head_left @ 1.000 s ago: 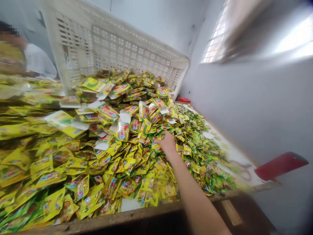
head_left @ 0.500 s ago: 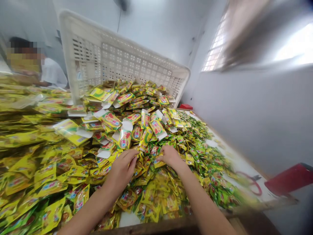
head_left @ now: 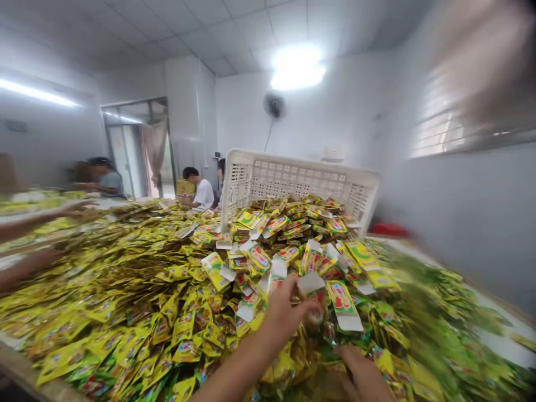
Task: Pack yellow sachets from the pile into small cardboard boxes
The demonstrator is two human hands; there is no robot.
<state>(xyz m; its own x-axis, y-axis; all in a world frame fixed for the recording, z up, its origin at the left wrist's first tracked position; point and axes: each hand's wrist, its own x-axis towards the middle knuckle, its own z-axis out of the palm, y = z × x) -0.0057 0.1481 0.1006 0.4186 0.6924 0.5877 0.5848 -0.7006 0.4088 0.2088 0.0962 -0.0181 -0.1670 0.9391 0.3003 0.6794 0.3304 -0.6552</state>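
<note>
My left hand (head_left: 282, 312) reaches into the pile in front of the crate, its thumb and fingers around a small printed carton (head_left: 315, 311) with its white end flap open. Lower and to the right, my right hand (head_left: 355, 371) is low among yellow and green sachets (head_left: 288, 363). Motion blurs it, and I cannot make out whether anything is in its fingers. Beside my hands lie more small cartons, one (head_left: 344, 304) with a white flap toward me. The cartons spill from a tilted white plastic crate (head_left: 301, 167).
Yellow sachets (head_left: 138, 290) cover the left of the table; green ones (head_left: 435, 312) lie right. Another person's arms (head_left: 37, 262) reach in from the left. Further people (head_left: 203, 192) sit behind. A red object (head_left: 389, 229) stands by the right wall.
My view has swung up and left, bringing in the ceiling, a doorway and co-workers. My left hand has moved onto a carton; my right hand has drawn back toward me.
</note>
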